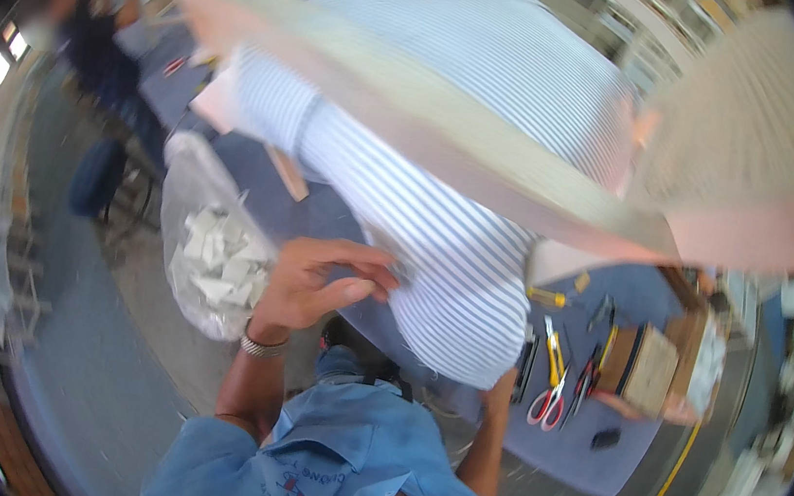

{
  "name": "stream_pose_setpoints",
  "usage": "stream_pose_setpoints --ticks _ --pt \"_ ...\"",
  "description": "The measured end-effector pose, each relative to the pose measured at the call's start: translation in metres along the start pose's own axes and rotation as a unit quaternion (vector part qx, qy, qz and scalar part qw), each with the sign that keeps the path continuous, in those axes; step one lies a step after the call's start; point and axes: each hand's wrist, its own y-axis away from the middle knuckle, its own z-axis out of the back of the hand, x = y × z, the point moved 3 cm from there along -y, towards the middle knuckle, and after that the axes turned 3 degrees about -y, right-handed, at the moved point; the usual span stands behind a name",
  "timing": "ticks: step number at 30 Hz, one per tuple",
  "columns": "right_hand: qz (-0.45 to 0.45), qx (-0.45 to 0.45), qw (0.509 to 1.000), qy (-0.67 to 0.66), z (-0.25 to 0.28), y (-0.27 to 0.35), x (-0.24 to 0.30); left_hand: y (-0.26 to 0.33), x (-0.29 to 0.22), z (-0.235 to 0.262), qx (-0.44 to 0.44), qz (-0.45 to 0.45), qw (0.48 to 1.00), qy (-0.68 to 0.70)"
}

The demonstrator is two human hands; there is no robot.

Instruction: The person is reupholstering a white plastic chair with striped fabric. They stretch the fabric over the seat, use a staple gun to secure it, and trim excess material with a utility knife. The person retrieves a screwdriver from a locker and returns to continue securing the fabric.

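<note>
A large upholstered piece in blue-and-white striped fabric (452, 284) stands over the work table. A long, blurred pale edge (448, 141) crosses in front of its upper part. My left hand (319, 283), with a metal watch band at the wrist, is beside the fabric's left side. Its fingers are half bent, the thumb is apart from them, and nothing shows in the grasp. A blurred grey patch at its fingertips cannot be made out. At the fabric's lower right edge is my right hand (498, 392); the fabric hides its fingers.
Red-handled scissors (548, 402), a yellow cutter (554, 349), pliers (586, 377) and a wooden box (647, 370) lie on the right of the table (579, 455). A clear bag of white scraps (219, 267) hangs at left. Another person (111, 54) is at the far left, near a stool (99, 177).
</note>
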Motion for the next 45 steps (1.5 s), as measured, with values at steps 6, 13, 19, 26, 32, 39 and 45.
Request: stream_pose_setpoints --ticks 6,13,19,26,32,39,45 --pt "-0.018 0.198 0.980 -0.028 -0.067 0.012 -0.017 0.083 0.134 0.001 0.010 0.186 0.927 -0.324" --pt "-0.041 0.368 0.928 -0.024 -0.110 0.001 0.059 0.161 0.178 -0.003 0.044 0.296 0.915 -0.270" --pt "-0.012 0.431 0.902 0.017 -0.176 -0.014 0.126 0.190 0.145 0.099 -0.081 0.287 0.893 -0.337" --pt "0.110 0.475 0.872 0.039 -0.315 -0.016 0.288 0.328 0.122 0.262 -0.231 0.280 0.875 -0.320" --pt "0.171 0.591 0.788 -0.018 -0.460 0.027 0.461 0.496 0.078 0.342 -0.428 0.351 0.795 -0.248" --pt "0.271 0.677 0.682 0.060 -0.612 0.079 0.508 0.646 0.056 0.334 -0.621 0.373 0.666 -0.179" --pt "0.078 0.744 0.660 0.062 -0.729 0.130 0.471 0.710 0.040 0.335 -0.683 0.405 0.601 -0.088"
